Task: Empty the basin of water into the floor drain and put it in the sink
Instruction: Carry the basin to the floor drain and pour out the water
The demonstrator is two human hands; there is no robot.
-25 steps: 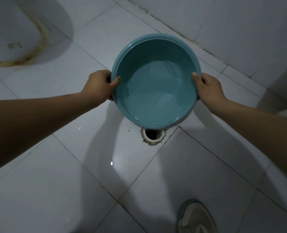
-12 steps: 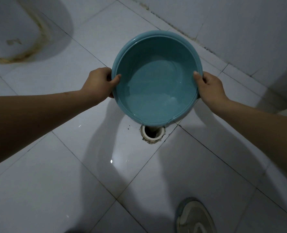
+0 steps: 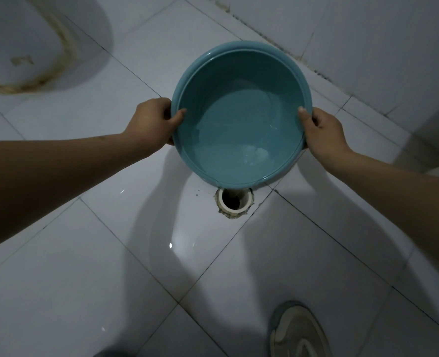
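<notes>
Upper left: the white base of a toilet (image 3: 20, 32) stands on the floor (image 3: 84, 279), its foot ringed by a brown-stained seal, with a small brown mark on its side that cannot be read as writing. The left forearm extends from the left edge to the left hand (image 3: 150, 123), which grips the left rim of the basin (image 3: 228, 70): the thumb lies over the rim on the inside and the fingers (image 3: 165, 113) are curled round the outside. The basin is round, teal and plain, and is held clear of the floor and tilted toward the person, far rim high and near rim low. The water (image 3: 239, 143) is pooled against the near inner wall and reaches the near lip. The floor drain (image 3: 235, 202), a white collar with a dark bore set at a tile corner (rough grout around it), sits directly below that lip, and a thin sheet of water appears to fall from the lip into it. The right hand (image 3: 324, 132) grips the right rim in the same way, thumb on the rim and fingers curled behind it. Lower right: the toe of a pale shoe (image 3: 295, 333) rests on the floor tiles. Upper right: a tiled wall (image 3: 380, 47) meets the floor along a dirty grout line.
</notes>
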